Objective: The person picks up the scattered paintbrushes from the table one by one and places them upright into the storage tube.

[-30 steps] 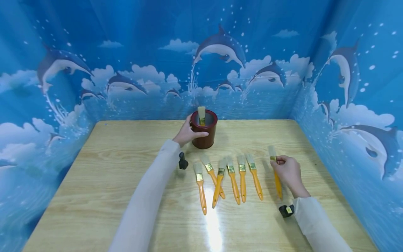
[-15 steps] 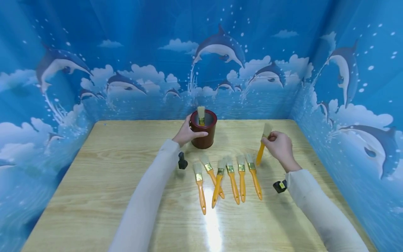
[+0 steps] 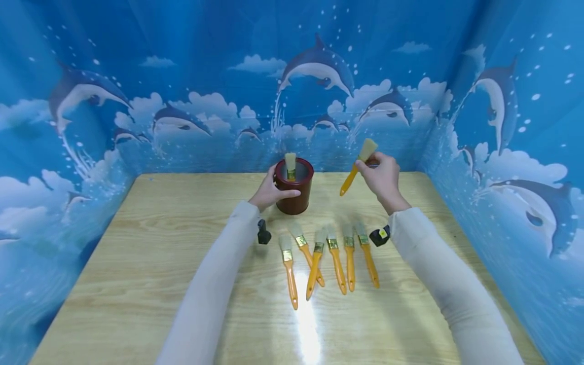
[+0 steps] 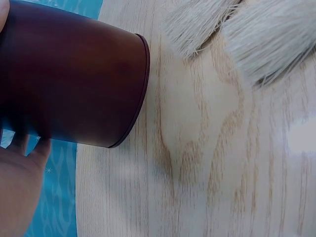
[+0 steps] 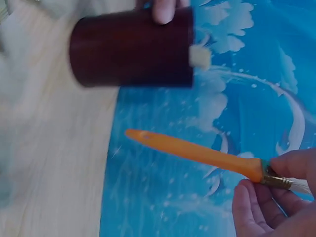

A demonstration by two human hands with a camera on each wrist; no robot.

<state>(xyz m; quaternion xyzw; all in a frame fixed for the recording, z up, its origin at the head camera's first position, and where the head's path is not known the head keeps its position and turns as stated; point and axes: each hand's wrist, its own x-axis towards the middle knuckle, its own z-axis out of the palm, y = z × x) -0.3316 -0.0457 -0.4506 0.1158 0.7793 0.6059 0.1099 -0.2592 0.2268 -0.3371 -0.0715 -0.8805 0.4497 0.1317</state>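
Observation:
A dark red-brown round pot (image 3: 294, 198) stands upright at the back of the table, and my left hand (image 3: 270, 191) grips its left side, thumb across the front. One paintbrush (image 3: 290, 165) stands inside it with pale bristles up; its handle is mostly hidden. To the right of the pot, my right hand (image 3: 380, 175) pinches a second paintbrush (image 3: 350, 180) by its metal band, above the table. That brush tilts, bristles up to the right, orange handle pointing down toward the pot. In the right wrist view, thumb and fingertips meet at the brass ferrule (image 5: 276, 181).
Several more orange-handled paintbrushes (image 3: 337, 261) lie in a loose row on the wooden table (image 3: 159, 253) in front of the pot, two of them crossing. A blue dolphin-print curtain (image 3: 219, 132) closes off the back and sides.
My right hand has lifted the paintbrush from the table's right side and carried it up and left toward the pot, tilting it. The left hand stays on the pot.

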